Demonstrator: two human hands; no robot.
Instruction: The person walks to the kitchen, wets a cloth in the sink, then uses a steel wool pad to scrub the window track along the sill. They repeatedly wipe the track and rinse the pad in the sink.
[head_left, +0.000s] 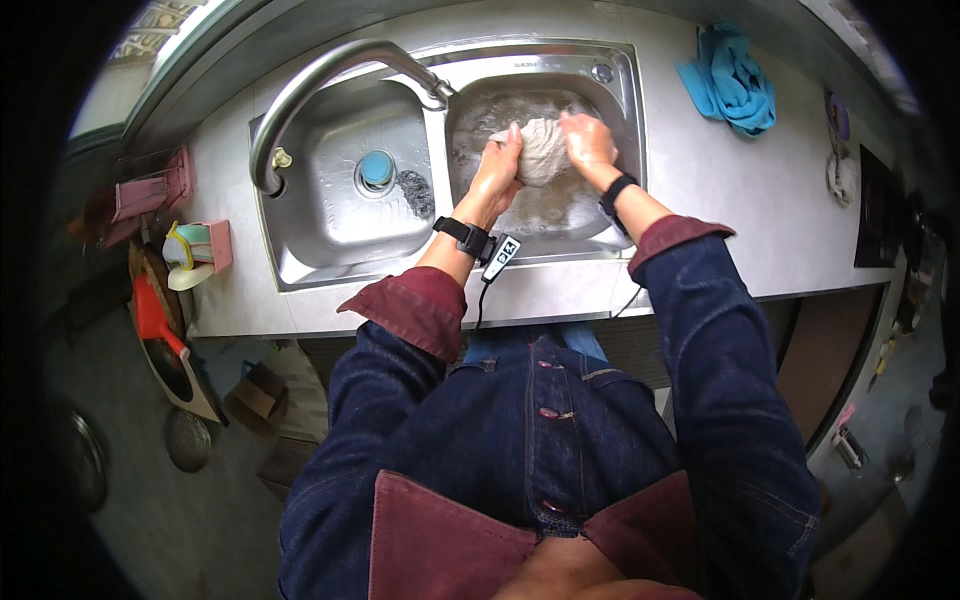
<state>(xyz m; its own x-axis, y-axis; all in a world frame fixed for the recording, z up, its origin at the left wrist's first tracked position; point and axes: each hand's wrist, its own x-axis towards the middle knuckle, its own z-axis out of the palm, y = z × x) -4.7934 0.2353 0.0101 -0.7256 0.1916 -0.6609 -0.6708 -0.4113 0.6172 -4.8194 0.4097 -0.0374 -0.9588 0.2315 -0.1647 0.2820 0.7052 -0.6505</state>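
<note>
A wet, bunched beige cloth (541, 154) is stretched between my two hands above the right basin (630, 142) of a steel double sink. My left hand (495, 166) grips its left side, thumb on top. At the cloth's upper right edge, my right hand (589, 144) is closed on it, slightly blurred. Murky, sudsy water (540, 214) lies in the basin below. Each wrist wears a black strap, and a small cabled device (501, 259) hangs at the left one.
An arched steel faucet (330, 64) reaches over the divider. The left basin (337, 214) holds a blue drain strainer (376, 168) and a steel scourer (415, 193). A blue cloth (731, 82) lies on the right counter; a pink holder (219, 246) with sponges stands left.
</note>
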